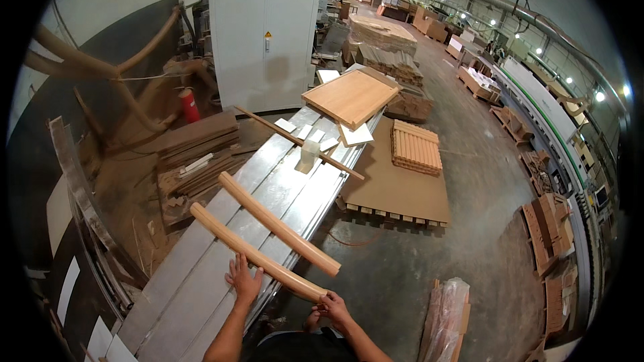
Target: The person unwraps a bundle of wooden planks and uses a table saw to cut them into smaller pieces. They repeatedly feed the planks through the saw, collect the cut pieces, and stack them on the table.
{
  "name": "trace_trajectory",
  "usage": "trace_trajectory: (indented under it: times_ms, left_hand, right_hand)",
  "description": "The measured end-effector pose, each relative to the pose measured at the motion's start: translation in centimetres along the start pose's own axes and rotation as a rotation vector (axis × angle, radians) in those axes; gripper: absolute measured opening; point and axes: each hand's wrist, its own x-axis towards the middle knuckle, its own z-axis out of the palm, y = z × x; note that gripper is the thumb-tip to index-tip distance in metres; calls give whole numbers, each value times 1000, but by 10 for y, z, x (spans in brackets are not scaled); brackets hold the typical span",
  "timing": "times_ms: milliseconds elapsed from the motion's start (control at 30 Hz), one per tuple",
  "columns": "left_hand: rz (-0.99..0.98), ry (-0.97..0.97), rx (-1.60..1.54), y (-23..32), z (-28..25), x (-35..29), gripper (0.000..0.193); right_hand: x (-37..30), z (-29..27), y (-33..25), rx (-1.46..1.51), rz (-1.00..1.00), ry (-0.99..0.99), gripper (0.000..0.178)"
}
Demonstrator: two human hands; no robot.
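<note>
Two long, light-brown wooden rails with rounded faces lie side by side across a metal machine table (176, 305). Closest to me is the near rail (258, 255); the far rail (282, 224) rests apart from it. My left hand (244, 281) is on the table with its fingers spread, the fingertips against the near rail's side. At that rail's right end, which overhangs the table edge, my right hand (333, 310) pinches the tip between thumb and fingers.
Farther up the table are a thin wooden bar (272, 125), a pale block (309, 154) and a wooden panel (352, 94). A stack of slats (416, 147) sits on a sheet-topped pallet (396, 194) at the right. Plastic-wrapped pieces (448, 315) lie on the floor. A grey cabinet (265, 40) stands behind.
</note>
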Motion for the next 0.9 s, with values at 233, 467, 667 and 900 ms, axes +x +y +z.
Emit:
trace_trajectory:
  times_ms: [233, 467, 667, 900]
  left_hand:
    - [-23, 24, 27, 5, 26, 20, 89]
    - [-88, -5, 156, 22, 31, 32, 88]
    - [-62, -4, 43, 36, 23, 38, 88]
    - [-15, -30, 10, 52, 32, 53, 86]
  right_hand:
    - [24, -22, -25, 8, 0, -143, 49]
    - [34, -36, -34, 85, -31, -224, 67]
    - [35, -36, -48, 29, -43, -250, 60]
    - [34, -35, -65, -47, -98, -96, 57]
